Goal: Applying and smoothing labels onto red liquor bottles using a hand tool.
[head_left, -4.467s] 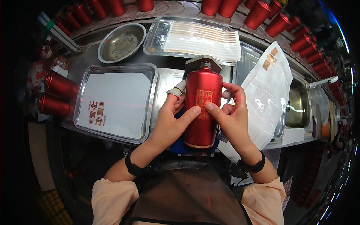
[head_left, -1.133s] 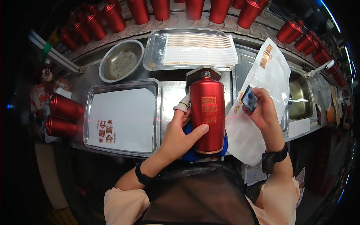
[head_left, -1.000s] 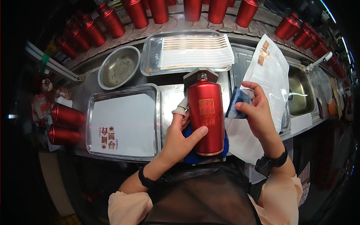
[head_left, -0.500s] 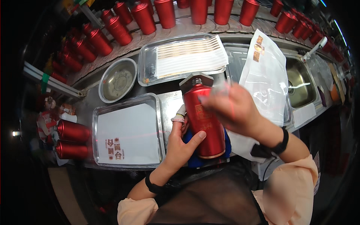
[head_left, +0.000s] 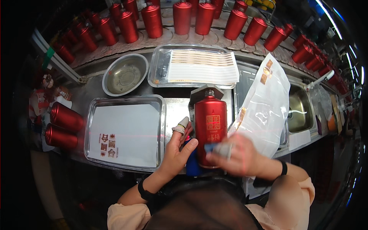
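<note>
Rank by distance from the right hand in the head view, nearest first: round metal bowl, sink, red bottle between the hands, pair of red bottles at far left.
From the right hand:
1. Red bottle between the hands, right at the blurred fingers.
2. Sink, to the right.
3. Round metal bowl, left and farther back.
4. Pair of red bottles, far left.

The 1 view comes from the left of 2 wide fisheye cameras worn side by side on the person's head. It looks down and forward, upright and unmirrored, with the hands (head_left: 177, 150) close below it, in the lower middle of the frame. The forearms (head_left: 131, 196) enter from the lower edge. The tabletop (head_left: 87, 90) stretches across the middle, the conveyor (head_left: 168, 31) curves farther off along the top, and straight edges bend toward the dark rim.
</note>
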`<act>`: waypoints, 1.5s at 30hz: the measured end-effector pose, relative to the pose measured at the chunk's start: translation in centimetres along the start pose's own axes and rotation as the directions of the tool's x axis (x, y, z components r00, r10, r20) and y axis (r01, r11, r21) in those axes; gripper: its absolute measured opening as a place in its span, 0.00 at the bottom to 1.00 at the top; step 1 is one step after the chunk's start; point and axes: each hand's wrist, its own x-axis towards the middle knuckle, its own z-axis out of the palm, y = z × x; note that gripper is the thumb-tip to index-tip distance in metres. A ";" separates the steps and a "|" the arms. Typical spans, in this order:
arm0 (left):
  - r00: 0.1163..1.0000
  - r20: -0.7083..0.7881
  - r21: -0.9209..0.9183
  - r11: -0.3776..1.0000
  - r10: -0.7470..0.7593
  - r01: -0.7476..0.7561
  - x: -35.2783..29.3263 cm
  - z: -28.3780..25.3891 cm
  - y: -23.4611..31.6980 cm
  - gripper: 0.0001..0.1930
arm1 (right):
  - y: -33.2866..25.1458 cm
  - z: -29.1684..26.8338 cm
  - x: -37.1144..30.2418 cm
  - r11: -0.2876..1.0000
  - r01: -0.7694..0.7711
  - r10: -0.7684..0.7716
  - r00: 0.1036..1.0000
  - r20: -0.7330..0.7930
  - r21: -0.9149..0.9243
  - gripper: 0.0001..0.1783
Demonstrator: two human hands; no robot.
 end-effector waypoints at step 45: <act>0.854 0.413 0.807 0.307 0.316 -0.504 4.2 -2.0 2.3 0.26 | -0.3 0.3 -1.0 0.765 -0.480 0.510 0.859 0.053 0.429 0.16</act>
